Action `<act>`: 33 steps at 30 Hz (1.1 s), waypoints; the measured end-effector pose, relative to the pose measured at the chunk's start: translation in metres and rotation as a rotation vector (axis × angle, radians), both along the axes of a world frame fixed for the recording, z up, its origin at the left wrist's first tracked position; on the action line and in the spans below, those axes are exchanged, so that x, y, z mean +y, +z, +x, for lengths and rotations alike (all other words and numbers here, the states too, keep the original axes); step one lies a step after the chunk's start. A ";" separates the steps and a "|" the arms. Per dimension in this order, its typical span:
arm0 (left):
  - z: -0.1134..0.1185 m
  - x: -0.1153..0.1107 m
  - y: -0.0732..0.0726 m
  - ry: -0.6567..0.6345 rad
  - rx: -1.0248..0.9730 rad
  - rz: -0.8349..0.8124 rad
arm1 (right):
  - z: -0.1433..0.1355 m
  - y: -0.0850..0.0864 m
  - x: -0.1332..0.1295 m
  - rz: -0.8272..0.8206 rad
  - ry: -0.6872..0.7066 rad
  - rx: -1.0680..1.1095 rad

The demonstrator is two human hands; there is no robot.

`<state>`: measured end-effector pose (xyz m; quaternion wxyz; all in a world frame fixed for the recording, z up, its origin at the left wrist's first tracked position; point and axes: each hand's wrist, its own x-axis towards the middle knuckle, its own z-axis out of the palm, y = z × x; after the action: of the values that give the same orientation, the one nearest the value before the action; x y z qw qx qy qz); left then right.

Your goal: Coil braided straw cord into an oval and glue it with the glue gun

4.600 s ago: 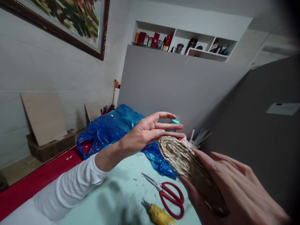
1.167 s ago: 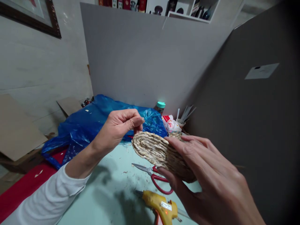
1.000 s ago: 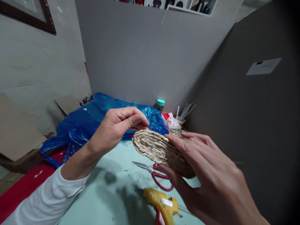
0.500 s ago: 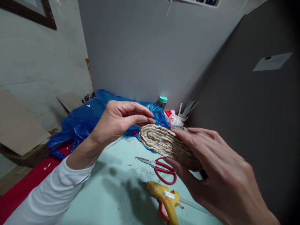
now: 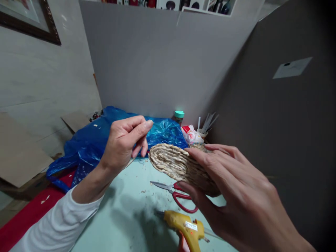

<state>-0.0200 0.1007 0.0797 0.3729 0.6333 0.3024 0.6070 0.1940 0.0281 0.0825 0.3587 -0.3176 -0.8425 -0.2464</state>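
My right hand (image 5: 236, 189) grips an oval coil of braided straw cord (image 5: 170, 159) between thumb and fingers, its flat spiral face turned to me. To the left of the coil's rounded end, my left hand (image 5: 127, 140) is raised with thumb and index finger pinched together. What lies in that pinch is too small to make out; a thin pale strand shows just below the hand. Under the coil lie red-handled scissors (image 5: 181, 199), partly covered by it. A yellow hot glue gun (image 5: 181, 224) with a clear glue stick rests nearer to me.
A crumpled blue plastic bag (image 5: 86, 140) spreads along the back of the pale green tabletop (image 5: 123, 203). Behind stand a jar with a turquoise lid (image 5: 179, 114) and a cup of glue sticks (image 5: 207, 124). Grey panels (image 5: 157, 63) rise at the back and right. Fibre scraps dot the table.
My left hand has drawn back left from the coil's edge, its thumb and index finger closing into a tighter pinch. My right hand keeps its hold. The view has tilted slightly upward.
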 end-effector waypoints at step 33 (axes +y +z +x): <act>0.001 0.014 -0.007 0.001 -0.080 0.049 | 0.010 0.001 0.003 0.100 -0.047 0.087</act>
<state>-0.0190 0.1146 0.0730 0.3689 0.6174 0.2726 0.6390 0.2037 0.0307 0.0838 0.4046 -0.3294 -0.8050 -0.2825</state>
